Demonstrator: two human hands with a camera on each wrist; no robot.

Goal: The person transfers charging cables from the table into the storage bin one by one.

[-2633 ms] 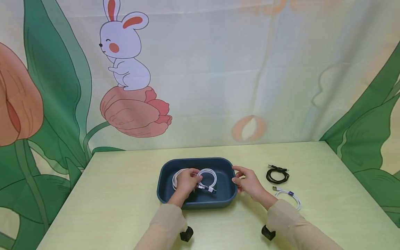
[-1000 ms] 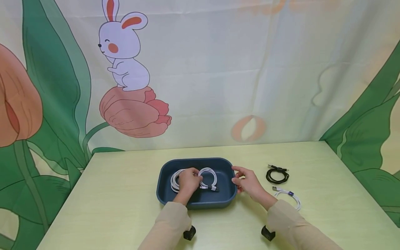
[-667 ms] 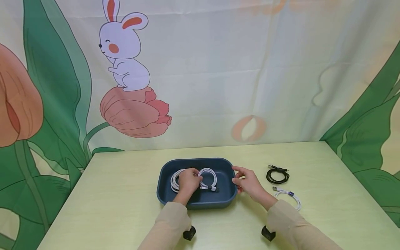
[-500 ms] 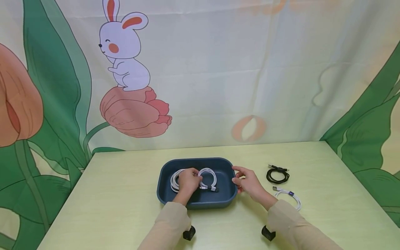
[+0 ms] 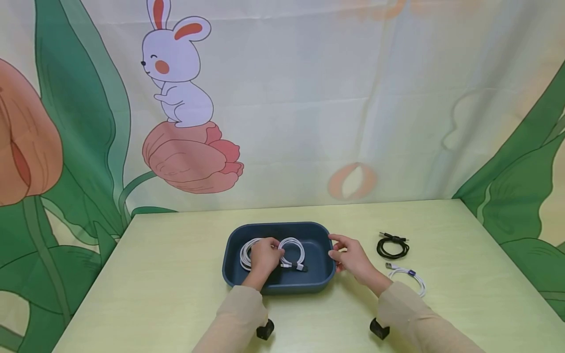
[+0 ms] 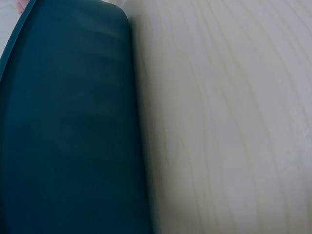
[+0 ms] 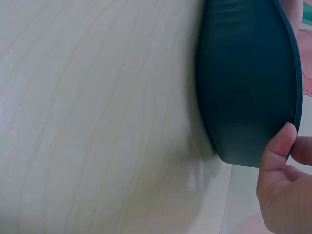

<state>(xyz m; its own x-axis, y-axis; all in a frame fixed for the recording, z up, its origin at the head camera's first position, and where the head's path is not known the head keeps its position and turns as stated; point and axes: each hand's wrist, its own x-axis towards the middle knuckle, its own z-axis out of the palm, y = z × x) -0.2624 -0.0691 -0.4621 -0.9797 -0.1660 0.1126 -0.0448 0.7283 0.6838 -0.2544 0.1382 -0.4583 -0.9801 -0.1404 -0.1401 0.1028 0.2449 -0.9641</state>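
Note:
A dark blue rectangular bin (image 5: 304, 289) stands on the table. Two coiled white cables lie inside: one white cable (image 5: 245, 256) at the left, partly covered by my left hand (image 5: 265, 256), and another white cable (image 5: 302, 250) beside it, its dark-tipped plug toward the front. Between thumb and fingers, my left hand pinches the left side of that second coil. My right hand (image 5: 353, 257) holds the bin's right end, the thumb (image 7: 280, 144) against the outer wall in the right wrist view. From the left wrist, only the bin's outer wall (image 6: 73, 122) shows; the left fingers are hidden.
Right of the bin, a coiled black cable (image 5: 393, 247) lies on the table (image 5: 154, 284). Nearer is a white cable (image 5: 410, 275) with a blue tie, partly covered by the right sleeve (image 5: 403, 304). A printed curtain (image 5: 282, 108) hangs behind the table.
Since the earliest frame, the pinched cable's plug has turned slightly within the bin. Most recently, my left hand and that coil have shifted slightly left. My right hand stays at the bin's end.

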